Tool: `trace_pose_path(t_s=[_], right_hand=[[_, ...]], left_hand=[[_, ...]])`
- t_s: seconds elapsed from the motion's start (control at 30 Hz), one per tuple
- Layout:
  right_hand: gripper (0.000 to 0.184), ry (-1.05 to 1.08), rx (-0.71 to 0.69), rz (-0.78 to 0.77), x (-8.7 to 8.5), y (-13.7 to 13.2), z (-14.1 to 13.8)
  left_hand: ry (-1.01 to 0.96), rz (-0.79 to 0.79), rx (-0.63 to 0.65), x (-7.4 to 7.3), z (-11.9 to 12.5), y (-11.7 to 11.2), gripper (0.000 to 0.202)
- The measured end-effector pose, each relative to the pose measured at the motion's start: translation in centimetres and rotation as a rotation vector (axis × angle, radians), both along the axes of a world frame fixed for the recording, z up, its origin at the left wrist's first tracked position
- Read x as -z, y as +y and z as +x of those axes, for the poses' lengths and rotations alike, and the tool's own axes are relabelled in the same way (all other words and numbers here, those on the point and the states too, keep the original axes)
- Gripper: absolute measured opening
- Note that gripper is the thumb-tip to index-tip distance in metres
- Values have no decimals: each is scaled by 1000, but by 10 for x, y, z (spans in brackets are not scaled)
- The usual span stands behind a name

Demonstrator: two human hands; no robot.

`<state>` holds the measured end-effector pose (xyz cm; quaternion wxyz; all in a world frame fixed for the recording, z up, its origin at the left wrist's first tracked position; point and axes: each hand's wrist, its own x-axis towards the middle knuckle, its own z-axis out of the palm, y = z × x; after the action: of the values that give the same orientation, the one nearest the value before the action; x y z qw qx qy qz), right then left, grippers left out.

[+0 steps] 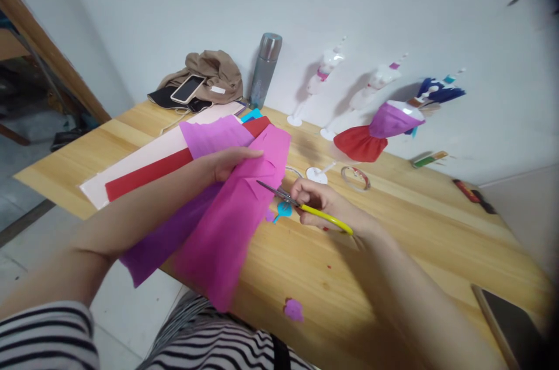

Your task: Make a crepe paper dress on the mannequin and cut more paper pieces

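Note:
My left hand [231, 163] grips a thin magenta sheet [231, 224], paper or fabric, by its upper part; its lower end hangs over the table's front edge. Scissors with a yellow handle [327, 217] are in my right hand [323, 198]. Their blades point left against a cut or fold in the magenta sheet, and I cannot tell how far apart they are. Beneath the left forearm lie a purple sheet [218, 134], a red strip [151, 175] and a pale pink sheet [126, 167]. Blue scraps [285, 209] rest just below the scissors.
Behind stand a grey flask [265, 70], white mini mannequins [325, 70] and one figure in a purple top and red skirt [360, 144]. Tape rolls [356, 178] lie right of centre. A phone [509, 323] is at the right edge, another phone [188, 88] on brown cloth [218, 73].

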<state>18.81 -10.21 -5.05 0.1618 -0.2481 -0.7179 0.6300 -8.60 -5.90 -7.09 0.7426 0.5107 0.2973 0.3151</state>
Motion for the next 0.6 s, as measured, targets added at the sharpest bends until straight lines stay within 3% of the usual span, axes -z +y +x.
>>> trace_pose_path(t_s=[0.1, 0.17, 0.23, 0.4, 0.6], right_hand=[[38, 14, -2, -28, 4, -3, 1], [38, 6, -4, -35, 5, -5, -1], [39, -12, -4, -62, 4, -9, -6], [41, -141, 2, -92, 6, -12, -13], [43, -277, -12, 83, 7, -19, 6]], left_hand=[[236, -204, -76, -35, -22, 4, 32], [380, -206, -151, -53, -36, 9, 30], [439, -181, -187, -62, -47, 15, 27], [1131, 214, -336, -52, -59, 25, 18], [1310, 617, -759, -45, -62, 14, 39]])
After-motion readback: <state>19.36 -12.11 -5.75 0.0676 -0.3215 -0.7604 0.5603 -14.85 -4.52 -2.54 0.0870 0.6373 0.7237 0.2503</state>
